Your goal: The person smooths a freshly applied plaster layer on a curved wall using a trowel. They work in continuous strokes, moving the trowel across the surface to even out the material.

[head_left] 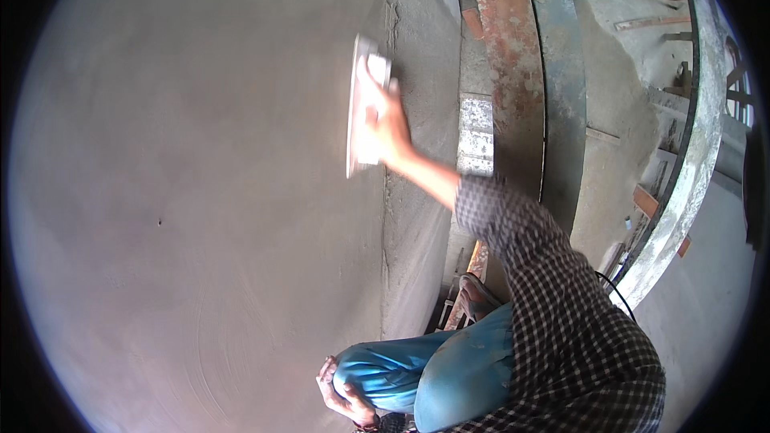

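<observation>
My right hand (pixel 387 128) grips a plastering float (pixel 354 112), its thin flat face against the grey plastered wall (pixel 200 112). Motion blurs both the hand and the float, and the handle is mostly hidden by my fingers. The float stands with its long side running up the picture, just left of a rough vertical plaster edge (pixel 388 216). Low in the picture, my left hand (pixel 343 397) rests over my bent knee (pixel 369 369), fingers apart and bent over the blue trouser cloth, with no tool in it.
Worn planks (pixel 513 56) run along my right, one rusty red and one grey-green (pixel 561 72). Beyond them a pale curved bar (pixel 682 200) crosses above a lower floor with scattered wood and brick pieces (pixel 645 201). My sandalled foot (pixel 477 297) stands on the planking.
</observation>
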A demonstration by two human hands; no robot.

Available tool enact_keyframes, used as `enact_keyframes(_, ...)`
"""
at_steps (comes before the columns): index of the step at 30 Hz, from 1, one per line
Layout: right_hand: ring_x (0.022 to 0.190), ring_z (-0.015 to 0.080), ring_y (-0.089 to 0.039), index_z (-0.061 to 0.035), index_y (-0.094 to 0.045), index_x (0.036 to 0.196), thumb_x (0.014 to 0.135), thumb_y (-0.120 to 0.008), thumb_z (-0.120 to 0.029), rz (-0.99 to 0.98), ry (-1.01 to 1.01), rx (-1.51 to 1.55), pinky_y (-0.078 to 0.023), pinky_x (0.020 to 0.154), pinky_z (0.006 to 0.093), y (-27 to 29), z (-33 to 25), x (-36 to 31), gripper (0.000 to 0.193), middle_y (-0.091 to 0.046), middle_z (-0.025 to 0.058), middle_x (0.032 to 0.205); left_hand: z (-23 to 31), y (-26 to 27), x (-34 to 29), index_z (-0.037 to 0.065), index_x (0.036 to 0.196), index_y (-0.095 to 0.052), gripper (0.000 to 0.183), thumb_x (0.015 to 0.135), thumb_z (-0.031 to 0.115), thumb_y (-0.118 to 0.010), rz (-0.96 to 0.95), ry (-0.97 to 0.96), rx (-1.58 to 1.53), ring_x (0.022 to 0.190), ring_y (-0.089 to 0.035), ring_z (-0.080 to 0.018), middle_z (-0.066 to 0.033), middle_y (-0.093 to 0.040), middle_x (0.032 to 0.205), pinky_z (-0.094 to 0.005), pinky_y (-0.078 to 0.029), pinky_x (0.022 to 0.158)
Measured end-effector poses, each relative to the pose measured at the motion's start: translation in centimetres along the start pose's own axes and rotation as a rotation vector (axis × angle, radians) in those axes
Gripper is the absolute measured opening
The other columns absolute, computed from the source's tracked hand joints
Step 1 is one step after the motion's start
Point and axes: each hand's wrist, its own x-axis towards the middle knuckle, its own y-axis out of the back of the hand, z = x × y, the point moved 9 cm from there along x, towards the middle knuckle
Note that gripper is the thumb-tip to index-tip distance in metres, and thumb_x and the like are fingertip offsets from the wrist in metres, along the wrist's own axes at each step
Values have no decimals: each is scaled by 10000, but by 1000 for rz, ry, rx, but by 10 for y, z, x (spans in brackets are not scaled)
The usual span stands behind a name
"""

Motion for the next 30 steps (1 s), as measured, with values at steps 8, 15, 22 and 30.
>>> enact_keyframes(8, 531, 170, -610, -42, -564, 1572, 1015, -566, -25, 46, -287, 412, -534, 472, 369, 98, 132, 228, 558, -615, 29, 718, -7, -9, 11, -68, 1212, -690, 710, 1054, 618, -595, -49, -75, -7, 1229, -669, -388, -252, -714, 1254, -543, -471, 1143)
enact_keyframes(15, 1324, 350, -629, -360, -386, 1713, 996, -515, 53, 1, 119, 83, -588, 1054, 393, 0, -32, -31, 837, -525, 196, 1600, 2, -1, 5, -62, 1205, -699, 706, 1049, 619, -600, -2, -32, 29, 1191, -692, -389, -255, -723, 1228, -535, -488, 1123)
enact_keyframes(22, 686, 229, -709, -135, -551, 1568, 981, -604, -2, 34, -301, 246, -604, 626, 383, 52, 56, 150, 604, -698, 108, 884, -9, 9, -12, -64, 1215, -696, 705, 1047, 615, -607, 5, 20, 28, 1230, -673, -375, -236, -702, 1252, -539, -484, 1132)
enact_keyframes(30, 1407, 255, -591, -315, -438, 1696, 959, -593, 37, 41, 54, 64, -528, 1110, 415, -3, -2, -23, 832, -638, 207, 1412, -1, 4, -1, -59, 1210, -702, 678, 1047, 594, -626, 21, -2, 19, 1212, -681, -376, -235, -718, 1227, -535, -489, 1126)
